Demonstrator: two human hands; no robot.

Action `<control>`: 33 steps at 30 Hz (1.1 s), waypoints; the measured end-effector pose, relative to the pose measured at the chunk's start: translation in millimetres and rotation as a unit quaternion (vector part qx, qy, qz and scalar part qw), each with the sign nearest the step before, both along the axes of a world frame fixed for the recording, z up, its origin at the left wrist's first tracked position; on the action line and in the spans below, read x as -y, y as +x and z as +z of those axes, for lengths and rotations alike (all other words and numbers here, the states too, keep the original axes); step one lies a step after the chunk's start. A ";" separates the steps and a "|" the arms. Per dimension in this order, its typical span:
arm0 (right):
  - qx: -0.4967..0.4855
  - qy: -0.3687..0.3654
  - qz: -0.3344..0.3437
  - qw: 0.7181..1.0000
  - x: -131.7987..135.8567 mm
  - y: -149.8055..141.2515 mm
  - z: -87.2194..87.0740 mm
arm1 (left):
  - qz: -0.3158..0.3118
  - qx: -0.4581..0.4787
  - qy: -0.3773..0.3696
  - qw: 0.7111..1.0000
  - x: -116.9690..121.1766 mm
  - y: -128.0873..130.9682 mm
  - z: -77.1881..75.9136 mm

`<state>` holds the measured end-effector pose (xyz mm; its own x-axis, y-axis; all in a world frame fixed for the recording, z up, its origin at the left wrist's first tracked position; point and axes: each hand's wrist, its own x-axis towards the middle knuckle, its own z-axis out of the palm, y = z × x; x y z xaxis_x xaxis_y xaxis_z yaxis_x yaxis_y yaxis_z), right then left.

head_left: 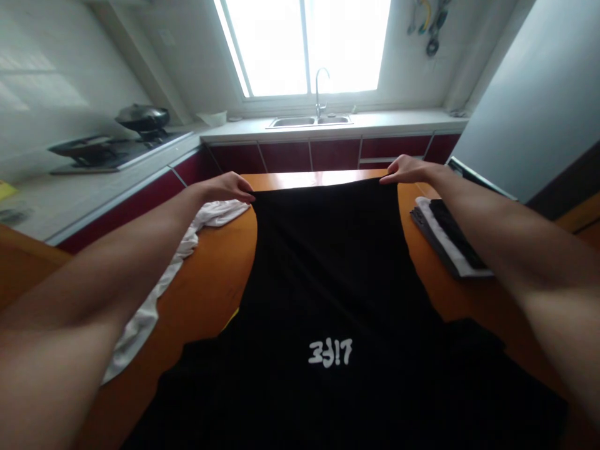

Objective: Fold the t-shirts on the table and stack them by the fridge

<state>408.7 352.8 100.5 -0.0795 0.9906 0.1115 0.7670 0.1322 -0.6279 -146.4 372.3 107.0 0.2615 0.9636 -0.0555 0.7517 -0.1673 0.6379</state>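
Note:
A black T-shirt [328, 262] with white lettering, upside down from my side, stretches across the table from the near edge toward the far side. My left hand [233, 187] pinches its far left corner. At the far right corner, my right hand [402, 170] grips the same hem between thumb and fingers. The hem is pulled fairly straight between both hands, and faint creases run over the cloth. Sleeves spread out to both sides near the bottom of the view.
Crumpled white cloth [185, 247] lies along the table's left edge. Folded garments [452, 240] are stacked at the right of the orange table [206, 275]. Beyond stand a counter with a sink [293, 122], a stove with a wok [142, 117], and a large pale panel [529, 100] on the right.

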 end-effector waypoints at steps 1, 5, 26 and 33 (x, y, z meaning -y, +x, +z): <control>0.008 0.000 0.004 1.000 -0.1 1.0 -0.7 | 0.015 0.026 0.004 1.000 1.5 0.3 5.0; -0.008 0.012 -0.007 1.000 -0.5 0.8 -12.3 | 0.031 0.133 0.006 0.991 8.5 7.2 13.6; -0.133 0.170 -0.211 0.953 -59.4 -17.0 -85.3 | 0.201 0.197 0.263 0.923 -53.2 55.4 -69.7; 0.026 0.105 -0.258 0.960 -56.0 -44.1 -125.2 | 0.227 0.037 0.200 0.952 -61.0 69.3 -116.7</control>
